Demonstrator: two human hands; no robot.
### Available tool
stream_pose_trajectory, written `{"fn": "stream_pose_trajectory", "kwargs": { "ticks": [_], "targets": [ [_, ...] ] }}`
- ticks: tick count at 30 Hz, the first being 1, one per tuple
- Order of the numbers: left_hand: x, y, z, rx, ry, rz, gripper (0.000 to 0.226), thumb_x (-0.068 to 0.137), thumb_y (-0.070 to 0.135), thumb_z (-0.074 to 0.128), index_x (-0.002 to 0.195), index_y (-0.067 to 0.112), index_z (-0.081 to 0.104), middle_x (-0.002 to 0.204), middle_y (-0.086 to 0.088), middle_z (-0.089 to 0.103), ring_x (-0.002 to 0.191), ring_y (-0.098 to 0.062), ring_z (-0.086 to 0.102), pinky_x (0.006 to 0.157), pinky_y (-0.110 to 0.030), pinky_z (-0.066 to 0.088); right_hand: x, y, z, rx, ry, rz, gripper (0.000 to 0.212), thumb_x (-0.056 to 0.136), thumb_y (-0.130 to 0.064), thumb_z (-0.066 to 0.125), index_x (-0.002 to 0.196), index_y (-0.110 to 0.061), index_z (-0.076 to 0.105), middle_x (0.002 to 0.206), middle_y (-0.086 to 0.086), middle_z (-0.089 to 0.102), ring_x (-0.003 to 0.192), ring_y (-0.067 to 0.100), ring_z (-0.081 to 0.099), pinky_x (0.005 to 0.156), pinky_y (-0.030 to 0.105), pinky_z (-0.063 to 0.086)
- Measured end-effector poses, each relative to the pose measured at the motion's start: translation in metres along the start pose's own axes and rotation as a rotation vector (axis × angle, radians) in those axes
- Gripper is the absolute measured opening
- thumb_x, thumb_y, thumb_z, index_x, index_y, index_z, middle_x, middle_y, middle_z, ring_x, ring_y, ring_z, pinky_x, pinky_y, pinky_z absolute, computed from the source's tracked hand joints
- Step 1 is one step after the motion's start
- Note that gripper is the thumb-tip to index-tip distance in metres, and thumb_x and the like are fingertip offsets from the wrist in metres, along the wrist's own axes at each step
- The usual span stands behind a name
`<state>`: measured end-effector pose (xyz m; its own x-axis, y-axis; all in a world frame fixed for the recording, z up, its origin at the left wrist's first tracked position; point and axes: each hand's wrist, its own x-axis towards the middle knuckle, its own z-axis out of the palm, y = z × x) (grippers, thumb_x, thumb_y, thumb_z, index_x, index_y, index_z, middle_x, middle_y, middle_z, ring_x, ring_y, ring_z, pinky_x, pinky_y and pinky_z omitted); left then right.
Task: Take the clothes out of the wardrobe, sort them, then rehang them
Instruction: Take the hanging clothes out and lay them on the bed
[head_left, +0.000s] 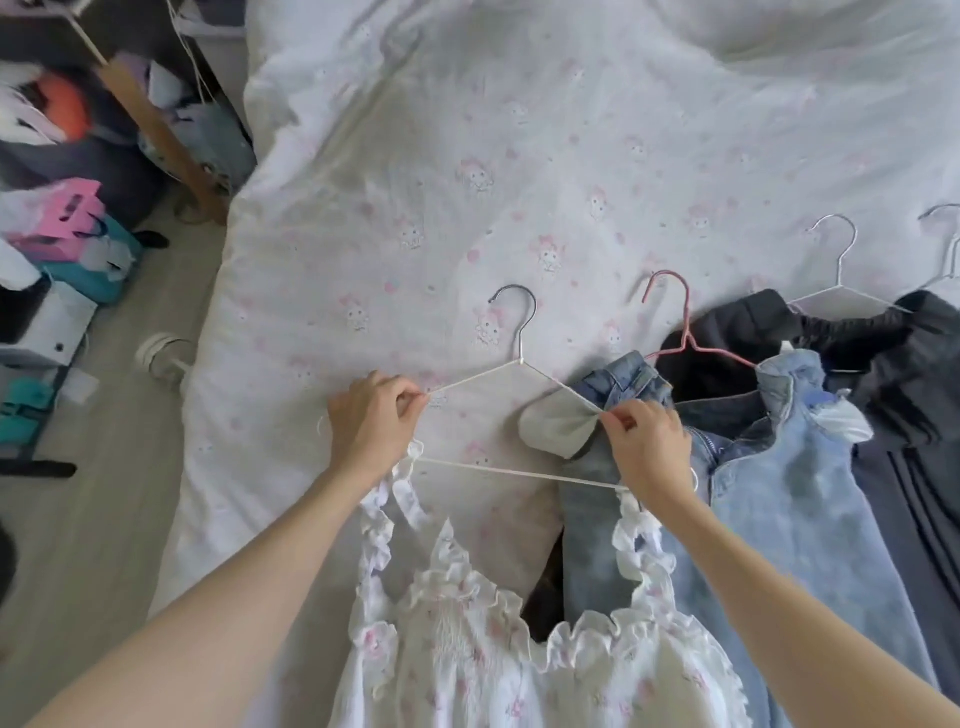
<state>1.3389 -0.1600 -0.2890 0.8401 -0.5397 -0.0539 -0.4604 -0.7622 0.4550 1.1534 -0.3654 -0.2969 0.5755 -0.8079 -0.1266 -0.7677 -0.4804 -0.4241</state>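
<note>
A white ruffled floral dress (483, 644) lies on the bed (519, 156) in front of me, its two frilly straps over the ends of a white wire hanger (511, 470). My left hand (369, 426) pinches the hanger's left shoulder wire. My right hand (647, 447) pinches the right shoulder wire. To the right lie blue jeans (597, 519) and lighter jeans (789, 478) on a pink hanger (685, 332). Dark trousers (914, 395) lie on a silver hanger (836, 291).
The bed has a white sheet with a pink cartoon print and a rumpled quilt at the top right. Left of the bed is floor (104, 519) with bags, a pink box (67, 218), a white box (57, 327) and a wooden pole (156, 130).
</note>
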Motion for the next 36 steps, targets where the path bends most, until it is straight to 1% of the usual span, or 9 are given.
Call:
{"fn": "stream_pose_trajectory", "kwargs": {
  "ticks": [6,9,13,16,20,23,25,30,36],
  "targets": [
    [-0.006,-0.008,0.004,0.051,-0.069,0.088,0.029,0.088,0.022,0.057,0.117,0.019,0.061,0.11,-0.006,0.06,0.104,-0.029,0.056,0.09,-0.045,0.04,-0.012,0.002,0.002,-0.049,0.035,-0.074,0.025,0.091,-0.029,0.056,0.105,-0.01,0.064,0.106,0.009,0.061,0.104,0.031,0.05,0.088,0.041,0.033],
    [-0.033,-0.011,-0.004,0.09,-0.059,0.154,0.045,0.087,0.034,0.043,0.128,0.018,0.054,0.118,-0.007,0.059,0.111,-0.029,0.055,0.093,-0.054,0.042,-0.032,0.006,-0.01,-0.08,0.094,-0.182,0.039,0.087,-0.037,0.052,0.114,-0.01,0.062,0.111,0.009,0.062,0.105,0.033,0.055,0.095,0.049,0.036],
    [-0.082,-0.008,-0.018,0.115,-0.079,0.227,0.054,0.087,0.041,0.033,0.13,0.013,0.051,0.131,-0.007,0.052,0.123,-0.026,0.048,0.095,-0.053,0.041,-0.076,0.011,-0.032,-0.077,0.07,-0.24,0.053,0.086,-0.046,0.039,0.125,-0.014,0.055,0.127,0.008,0.056,0.119,0.03,0.05,0.102,0.057,0.033],
    [-0.121,0.004,-0.032,0.128,-0.069,0.283,0.053,0.091,0.043,0.031,0.13,0.014,0.05,0.134,-0.008,0.05,0.123,-0.027,0.046,0.093,-0.052,0.042,-0.116,0.011,-0.048,-0.071,0.04,-0.262,0.058,0.086,-0.049,0.036,0.133,-0.018,0.048,0.135,0.005,0.051,0.128,0.026,0.043,0.107,0.055,0.028],
    [-0.178,0.023,-0.053,0.146,-0.054,0.342,0.048,0.091,0.044,0.032,0.132,0.021,0.042,0.137,-0.008,0.049,0.127,-0.027,0.04,0.102,-0.048,0.031,-0.168,0.008,-0.071,-0.103,0.022,-0.305,0.06,0.086,-0.051,0.036,0.136,-0.018,0.045,0.138,0.005,0.049,0.132,0.023,0.036,0.108,0.053,0.027],
    [-0.218,0.034,-0.068,0.121,-0.092,0.328,0.052,0.097,0.05,0.014,0.135,0.024,0.039,0.138,-0.005,0.048,0.128,-0.025,0.038,0.099,-0.053,0.036,-0.209,0.007,-0.089,-0.11,0.033,-0.305,0.06,0.092,-0.058,0.025,0.136,-0.021,0.04,0.139,0.004,0.048,0.132,0.018,0.029,0.11,0.045,0.017],
    [-0.241,0.04,-0.076,0.097,-0.104,0.319,0.055,0.096,0.053,0.01,0.135,0.026,0.037,0.139,-0.004,0.047,0.13,-0.025,0.035,0.099,-0.055,0.035,-0.237,0.007,-0.101,-0.138,0.036,-0.298,0.062,0.093,-0.06,0.017,0.137,-0.022,0.038,0.138,0.004,0.05,0.132,0.02,0.033,0.112,0.046,0.019],
    [-0.292,0.047,-0.089,0.072,-0.175,0.407,0.051,0.097,0.049,0.013,0.129,0.022,0.042,0.134,-0.009,0.053,0.127,-0.023,0.034,0.092,-0.056,0.045,-0.309,0.025,-0.114,-0.153,0.023,-0.232,0.063,0.093,-0.061,0.016,0.137,-0.022,0.039,0.138,0.005,0.049,0.13,0.027,0.043,0.106,0.053,0.028],
    [-0.332,0.048,-0.085,0.09,-0.211,0.546,0.046,0.084,0.038,0.038,0.128,0.024,0.042,0.129,-0.01,0.057,0.124,-0.023,0.034,0.089,-0.058,0.046,-0.386,0.051,-0.13,-0.205,0.05,-0.06,0.068,0.093,-0.061,0.012,0.132,-0.019,0.049,0.132,0.007,0.055,0.123,0.029,0.051,0.102,0.056,0.029]
  ]
}}
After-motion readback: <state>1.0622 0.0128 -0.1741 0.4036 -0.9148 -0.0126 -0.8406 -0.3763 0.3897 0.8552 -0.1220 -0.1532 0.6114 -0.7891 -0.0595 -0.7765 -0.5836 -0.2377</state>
